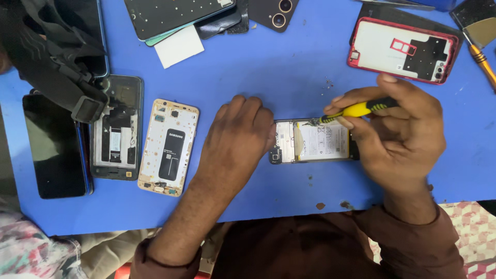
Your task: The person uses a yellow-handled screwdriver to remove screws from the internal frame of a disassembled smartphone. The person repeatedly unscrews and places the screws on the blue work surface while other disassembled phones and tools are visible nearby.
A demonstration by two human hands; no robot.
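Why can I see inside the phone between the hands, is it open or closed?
Open. The phone lies with its back cover off, so its white battery and inner parts show. The left hand steadies it; the right hand holds a yellow screwdriver.

Hands: two, left hand, right hand
Opened phones, backs off: three — black opened phone, gold opened phone, dark opened phone
Red-rimmed back covers: one, red back cover
Yellow-handled screwdrivers: one, screwdriver
Brushes: one, brush
White cards: one, white card
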